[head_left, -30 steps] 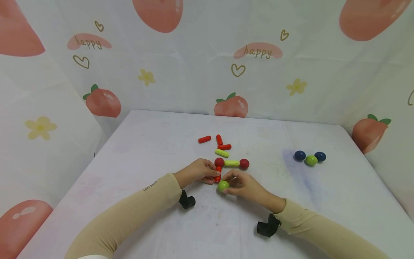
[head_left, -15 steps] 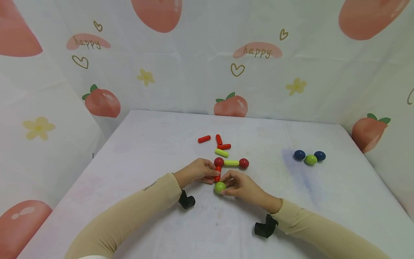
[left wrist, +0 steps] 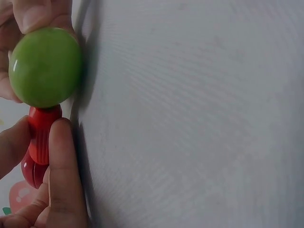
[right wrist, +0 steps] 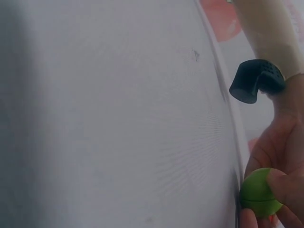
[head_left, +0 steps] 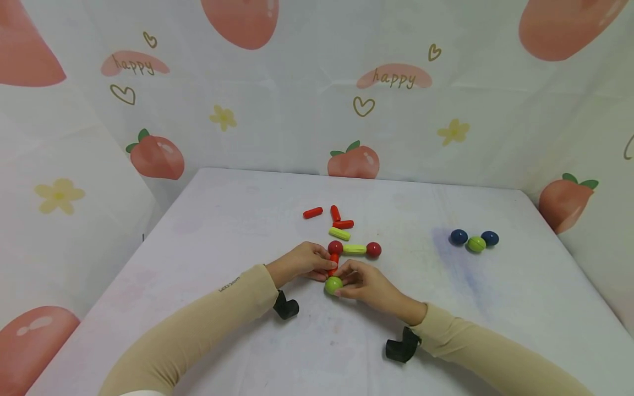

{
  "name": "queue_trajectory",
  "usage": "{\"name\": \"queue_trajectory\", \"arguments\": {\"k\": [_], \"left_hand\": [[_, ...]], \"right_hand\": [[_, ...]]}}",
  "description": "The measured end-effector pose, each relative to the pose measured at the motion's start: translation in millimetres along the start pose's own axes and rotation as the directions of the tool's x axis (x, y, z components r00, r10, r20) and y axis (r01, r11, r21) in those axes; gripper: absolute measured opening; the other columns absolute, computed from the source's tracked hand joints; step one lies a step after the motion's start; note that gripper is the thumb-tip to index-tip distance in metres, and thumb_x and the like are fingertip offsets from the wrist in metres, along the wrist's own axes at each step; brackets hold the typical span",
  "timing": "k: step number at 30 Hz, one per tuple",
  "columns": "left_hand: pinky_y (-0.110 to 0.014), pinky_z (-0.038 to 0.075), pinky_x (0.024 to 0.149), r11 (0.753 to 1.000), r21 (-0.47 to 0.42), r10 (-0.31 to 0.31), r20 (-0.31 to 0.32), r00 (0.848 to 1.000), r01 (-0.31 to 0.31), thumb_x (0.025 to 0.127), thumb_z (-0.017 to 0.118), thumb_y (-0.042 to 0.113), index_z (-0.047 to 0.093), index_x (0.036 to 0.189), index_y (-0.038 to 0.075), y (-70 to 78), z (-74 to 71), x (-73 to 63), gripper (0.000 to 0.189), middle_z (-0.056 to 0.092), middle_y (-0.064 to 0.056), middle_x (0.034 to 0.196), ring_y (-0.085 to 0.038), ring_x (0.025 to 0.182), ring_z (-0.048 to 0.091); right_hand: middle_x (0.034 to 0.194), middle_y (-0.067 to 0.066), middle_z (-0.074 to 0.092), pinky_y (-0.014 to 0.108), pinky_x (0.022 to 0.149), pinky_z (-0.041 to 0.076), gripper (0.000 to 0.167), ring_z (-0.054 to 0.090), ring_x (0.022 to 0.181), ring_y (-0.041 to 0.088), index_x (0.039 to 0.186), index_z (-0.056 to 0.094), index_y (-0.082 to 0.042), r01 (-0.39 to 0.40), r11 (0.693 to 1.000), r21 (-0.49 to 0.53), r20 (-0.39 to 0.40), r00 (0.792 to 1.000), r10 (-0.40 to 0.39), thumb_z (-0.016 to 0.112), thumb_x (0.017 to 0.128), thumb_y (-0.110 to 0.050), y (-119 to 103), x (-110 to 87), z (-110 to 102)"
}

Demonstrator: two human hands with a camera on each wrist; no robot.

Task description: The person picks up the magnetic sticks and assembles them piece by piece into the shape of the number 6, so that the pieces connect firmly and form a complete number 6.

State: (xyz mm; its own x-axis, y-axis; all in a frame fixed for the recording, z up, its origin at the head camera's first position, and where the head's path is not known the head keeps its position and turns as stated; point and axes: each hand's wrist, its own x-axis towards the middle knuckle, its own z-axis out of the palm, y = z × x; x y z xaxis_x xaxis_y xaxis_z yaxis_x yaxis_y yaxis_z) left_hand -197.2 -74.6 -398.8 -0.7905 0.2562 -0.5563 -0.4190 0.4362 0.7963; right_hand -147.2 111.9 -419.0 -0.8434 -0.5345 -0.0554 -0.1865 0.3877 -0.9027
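Observation:
My left hand (head_left: 308,260) pinches a red rod (left wrist: 42,137) between thumb and fingers, low over the table. One end of that rod meets a red ball (head_left: 335,248), which a yellow-green rod (head_left: 354,249) links to a second red ball (head_left: 373,249). My right hand (head_left: 369,285) grips a green ball (head_left: 333,285) with thumb and fingertips. In the left wrist view the green ball touches the near end of the red rod. Whether the two are joined cannot be told. Fingers cover part of the ball in the right wrist view.
Beyond the hands lie a loose yellow-green rod (head_left: 339,234) and several red rods, one red rod (head_left: 313,212) apart to the left. At the right of the white table (head_left: 426,330) sit a green ball (head_left: 476,244) and two dark blue balls, one blue ball (head_left: 459,237) leftmost.
My right hand has moved slightly left with the green ball, bringing it from beside the red rod to its near end. My left hand has stayed in place.

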Motion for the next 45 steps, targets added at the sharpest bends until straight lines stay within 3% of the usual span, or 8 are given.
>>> {"name": "queue_trajectory", "arguments": {"k": [28, 37, 45], "left_hand": [[-0.020, 0.056, 0.061, 1.000, 0.016, 0.014, 0.021, 1.000, -0.014, 0.085, 0.067, 0.014, 0.061, 0.104, 0.003, -0.5, -2.4, 0.5, 0.023, 0.059, -0.002, 0.075, -0.008, 0.064, 0.058], [-0.020, 0.056, 0.063, 1.000, 0.009, 0.010, 0.035, 0.999, -0.011, 0.086, 0.067, 0.015, 0.061, 0.105, 0.004, -0.2, -3.3, -0.4, 0.023, 0.061, -0.002, 0.078, -0.009, 0.066, 0.059], [-0.020, 0.056, 0.062, 1.000, 0.004, 0.017, 0.042, 0.999, -0.017, 0.086, 0.067, 0.016, 0.060, 0.104, 0.004, 0.1, -3.5, -1.0, 0.022, 0.061, -0.002, 0.079, -0.010, 0.066, 0.058]], "right_hand": [[0.101, 0.006, 0.065, 0.016, 0.080, 0.051, 0.032, 0.061, 0.092, 0.016, 0.107, 0.061, -0.009, -0.012, 1.000, -0.018, -0.001, 1.000, 0.012, 0.074, 0.079, -0.017, -4.3, 5.4, 1.7], [0.101, 0.007, 0.065, 0.022, 0.083, 0.052, 0.032, 0.061, 0.092, 0.016, 0.107, 0.062, -0.009, -0.019, 1.000, -0.009, 0.000, 1.000, 0.019, 0.074, 0.079, -0.018, -7.3, 4.6, 1.7], [0.098, 0.005, 0.065, 0.015, 0.079, 0.049, 0.031, 0.061, 0.090, 0.014, 0.105, 0.062, -0.011, -0.019, 0.999, -0.035, -0.002, 1.000, 0.019, 0.075, 0.078, -0.020, -5.5, 6.0, 1.6]]}}
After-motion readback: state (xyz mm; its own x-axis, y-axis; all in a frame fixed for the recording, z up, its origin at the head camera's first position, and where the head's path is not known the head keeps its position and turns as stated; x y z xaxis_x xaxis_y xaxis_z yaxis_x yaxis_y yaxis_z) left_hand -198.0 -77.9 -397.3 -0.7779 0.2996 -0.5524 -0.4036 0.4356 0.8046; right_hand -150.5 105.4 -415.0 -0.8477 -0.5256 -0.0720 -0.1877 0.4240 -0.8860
